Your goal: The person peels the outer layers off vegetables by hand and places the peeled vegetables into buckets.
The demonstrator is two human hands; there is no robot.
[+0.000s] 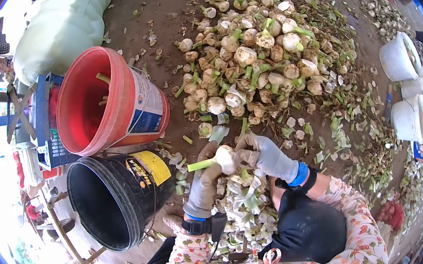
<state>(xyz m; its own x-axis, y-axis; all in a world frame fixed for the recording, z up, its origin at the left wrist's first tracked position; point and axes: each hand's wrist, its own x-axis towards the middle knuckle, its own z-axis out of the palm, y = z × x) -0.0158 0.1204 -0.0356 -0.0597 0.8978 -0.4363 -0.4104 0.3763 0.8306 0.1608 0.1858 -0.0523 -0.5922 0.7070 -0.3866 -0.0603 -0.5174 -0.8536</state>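
Note:
A white garlic bulb [225,160] with a short green stem pointing left is between my two gloved hands. My left hand [200,188] is closed around the bulb and the base of its stem. Against the bulb's right side, the fingers of my right hand [268,156] are pinched together; any skin between them is too small to make out. Both gloves are grey-white and soiled. Below the hands, peeled garlic skins [246,206] are piled between my knees. Just beyond lies a large heap of garlic bulbs [250,57], many with cut green stems.
To my left, a red bucket [114,99] with a few stems inside and a black bucket [120,200] lie tilted, mouths facing left. A blue crate [59,144] stands behind them. White buckets [400,61] stand far right. Skins and trimmings litter the dirt floor.

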